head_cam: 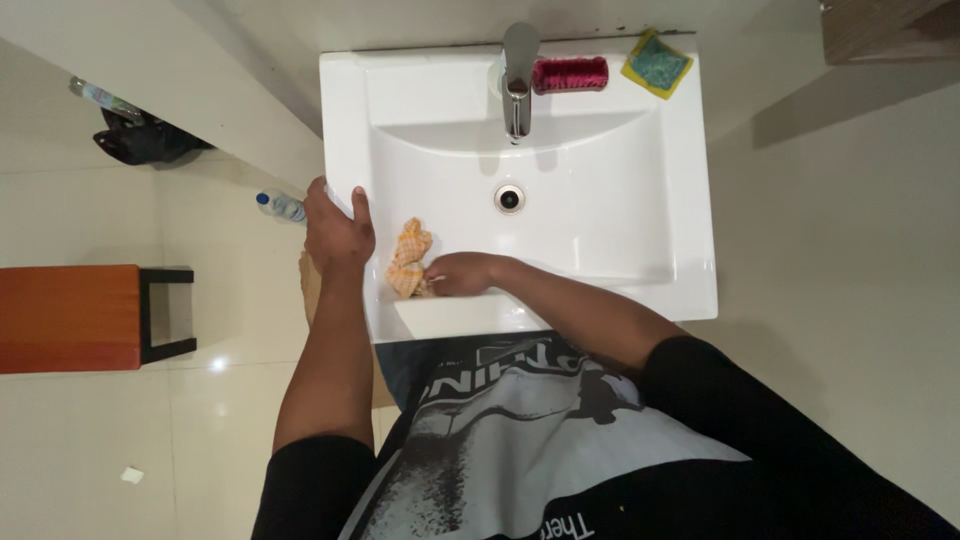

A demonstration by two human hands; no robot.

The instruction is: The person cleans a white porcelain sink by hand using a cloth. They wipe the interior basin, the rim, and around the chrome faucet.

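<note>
The right hand [462, 274] is closed around the lower end of a crumpled orange-and-white checked cloth [408, 260], pressing it against the inner left wall of the white rectangular ceramic washbasin [690, 200]. The cloth bunches upward from the fingers and lies inside the bowl, touching that wall. Just to the left, the left hand [335, 232] rests flat over the basin's left rim, fingers spread and thumb hooked on the inner edge, grasping nothing but the rim itself. Beyond the right hand, toward the middle of the bowl, sits the round metal drain [509, 198]. Farther ahead stands the chrome tap [518, 75], with a dark red rolled cloth [570, 74] beside it and a yellow-edged green scouring sponge [657, 63] at the far right corner. Left of the left hand, a clear plastic bottle with a blue cap [279, 206] lies on the pale tiled floor, and farther left an orange wooden stool with black legs [90, 316] stands
</note>
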